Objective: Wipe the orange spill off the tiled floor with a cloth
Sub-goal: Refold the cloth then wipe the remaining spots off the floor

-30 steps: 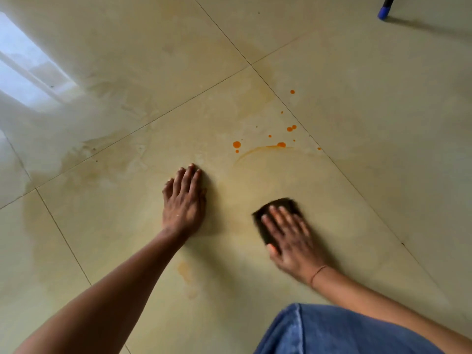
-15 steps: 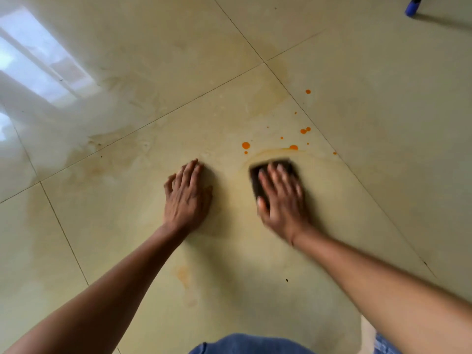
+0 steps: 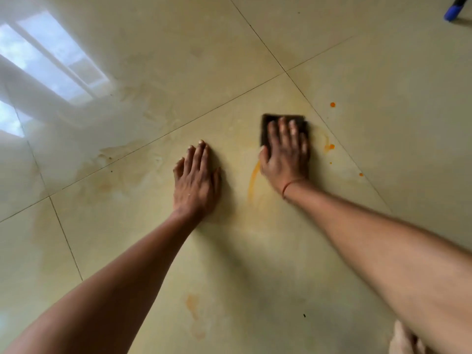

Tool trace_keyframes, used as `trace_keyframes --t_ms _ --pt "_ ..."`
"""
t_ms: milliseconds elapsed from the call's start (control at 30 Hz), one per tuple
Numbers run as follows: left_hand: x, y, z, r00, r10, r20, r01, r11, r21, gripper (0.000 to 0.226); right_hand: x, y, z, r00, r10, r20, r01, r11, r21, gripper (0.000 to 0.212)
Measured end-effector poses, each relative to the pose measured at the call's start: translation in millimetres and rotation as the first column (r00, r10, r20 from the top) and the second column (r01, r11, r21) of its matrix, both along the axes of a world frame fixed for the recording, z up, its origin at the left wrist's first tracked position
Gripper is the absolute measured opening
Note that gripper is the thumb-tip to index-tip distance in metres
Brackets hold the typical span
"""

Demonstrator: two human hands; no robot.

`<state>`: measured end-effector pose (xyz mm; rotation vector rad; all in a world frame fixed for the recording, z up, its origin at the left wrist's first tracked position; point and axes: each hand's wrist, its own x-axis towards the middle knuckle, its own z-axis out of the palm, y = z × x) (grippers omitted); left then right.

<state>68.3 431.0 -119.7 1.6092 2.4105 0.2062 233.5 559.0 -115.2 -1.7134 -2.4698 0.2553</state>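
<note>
A dark folded cloth [image 3: 270, 121] lies flat on the cream tiled floor [image 3: 383, 123]. My right hand [image 3: 286, 154] presses down on the cloth, fingers spread over it. An orange smear [image 3: 252, 182] curves along the floor just left of that wrist. Small orange drops [image 3: 331, 146] sit to the right of the cloth, with another drop [image 3: 332, 104] farther back. My left hand [image 3: 196, 180] rests palm down on the tile to the left, fingers apart, holding nothing.
A blue-tipped dark leg or handle [image 3: 453, 11] stands at the top right corner. Faint brownish stains [image 3: 122, 180] spread over the tiles at left. A window reflection [image 3: 51, 60] glares at the upper left. A faint orange patch [image 3: 192, 305] lies near me.
My right hand has pushed the cloth forward over the orange drops, leaving a curved orange smear behind it. Several drops are gone. My left hand stays planted.
</note>
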Motion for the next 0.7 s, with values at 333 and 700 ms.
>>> trace_keyframes --t_ms 333,700 --pt "0 0 1 1.000 -0.001 0.002 0.001 1.000 0.021 0.059 0 -8 7 0.996 0.092 0.013 -0.091 0.995 -0.051 0.066" --pt "0 1 1 1.000 0.003 0.000 -0.003 1.000 0.027 0.059 12 -33 6 0.986 0.167 -0.029 -0.168 0.985 -0.049 0.065"
